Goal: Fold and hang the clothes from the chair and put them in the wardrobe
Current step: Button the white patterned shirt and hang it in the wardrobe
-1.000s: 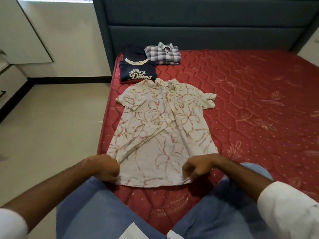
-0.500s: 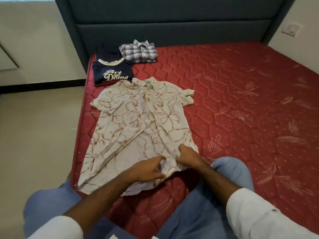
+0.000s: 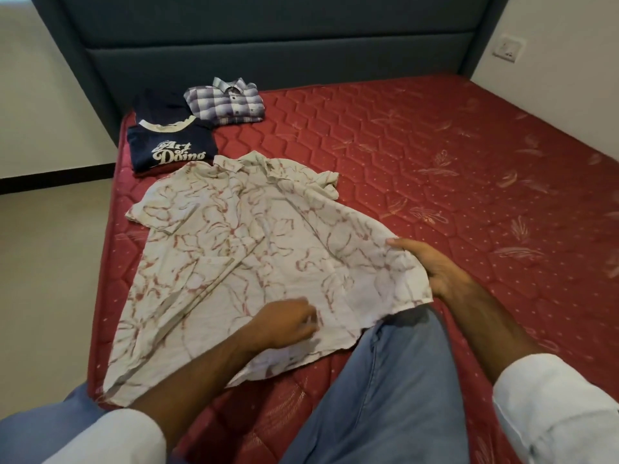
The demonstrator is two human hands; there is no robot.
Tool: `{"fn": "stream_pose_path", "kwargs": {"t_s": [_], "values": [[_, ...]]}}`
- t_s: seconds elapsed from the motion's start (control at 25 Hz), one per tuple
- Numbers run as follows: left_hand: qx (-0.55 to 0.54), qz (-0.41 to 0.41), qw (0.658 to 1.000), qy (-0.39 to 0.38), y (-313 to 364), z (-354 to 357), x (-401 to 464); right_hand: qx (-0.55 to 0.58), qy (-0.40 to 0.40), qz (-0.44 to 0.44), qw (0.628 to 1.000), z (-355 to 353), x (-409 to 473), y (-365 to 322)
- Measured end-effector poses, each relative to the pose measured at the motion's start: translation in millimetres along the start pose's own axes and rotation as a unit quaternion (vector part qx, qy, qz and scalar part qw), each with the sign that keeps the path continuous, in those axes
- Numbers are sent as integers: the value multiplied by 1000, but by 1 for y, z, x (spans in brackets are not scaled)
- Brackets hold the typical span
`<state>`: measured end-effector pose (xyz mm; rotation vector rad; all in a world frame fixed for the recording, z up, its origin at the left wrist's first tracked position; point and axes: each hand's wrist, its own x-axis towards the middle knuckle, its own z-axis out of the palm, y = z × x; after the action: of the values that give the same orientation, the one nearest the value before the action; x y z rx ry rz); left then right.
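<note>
Two tops, the navy tee [image 3: 170,147] and the plaid shirt [image 3: 226,101], already lie folded near the headboard [image 3: 268,31]. The floral shirt [image 3: 254,259] is spread on the bed [image 3: 435,155], unfolded; my right hand [image 3: 427,262] grips its side edge, my left hand [image 3: 288,324] rests curled on the hem, though whether it pinches cloth I cannot tell. Folding this one, then the wardrobe, remains.

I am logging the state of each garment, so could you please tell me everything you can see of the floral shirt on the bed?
The floral shirt is cream with reddish-brown line flowers, seemingly thin woven cloth, with a collar and short sleeves. It lies unfolded and wrinkled on the red mattress, collar toward the headboard, hem near the person's knees. The right hand holds its right edge, lifting it slightly; the left hand, blurred, rests near the hem. Its collar lies beside the folded navy T-shirt.
</note>
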<state>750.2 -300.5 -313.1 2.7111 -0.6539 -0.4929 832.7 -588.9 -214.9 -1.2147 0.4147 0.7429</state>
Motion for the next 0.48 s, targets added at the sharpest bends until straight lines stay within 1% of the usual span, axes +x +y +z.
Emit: {"fn": "stream_pose_path", "kwargs": {"t_s": [0.04,0.08,0.12,0.16,0.2,0.28,0.36,0.4,0.44,0.48], "values": [[-49,6,997,53,2,2,10,5,-22,-2,1000,-3,-3,-2],[-97,6,992,82,4,7,20,10,-43,-13,999,-4,-6,-5],[-143,6,986,81,9,12,29,18,-60,-31,998,-4,-7,-8],[-170,8,984,58,19,19,37,23,-77,-53,995,-3,-9,-11],[-170,9,985,31,30,26,45,13,-95,-75,993,3,-12,-13],[-165,34,986,2,55,33,51,-32,-116,-103,987,21,-16,-12],[-225,69,972,-1,56,26,42,-77,-125,-101,984,49,-15,3],[-230,83,969,26,43,22,33,-101,-130,-95,982,66,-13,13],[-199,72,974,78,21,17,20,-136,-129,-93,978,83,-6,28],[-147,39,978,139,-9,13,4,-187,-126,-94,970,99,2,44]]}}
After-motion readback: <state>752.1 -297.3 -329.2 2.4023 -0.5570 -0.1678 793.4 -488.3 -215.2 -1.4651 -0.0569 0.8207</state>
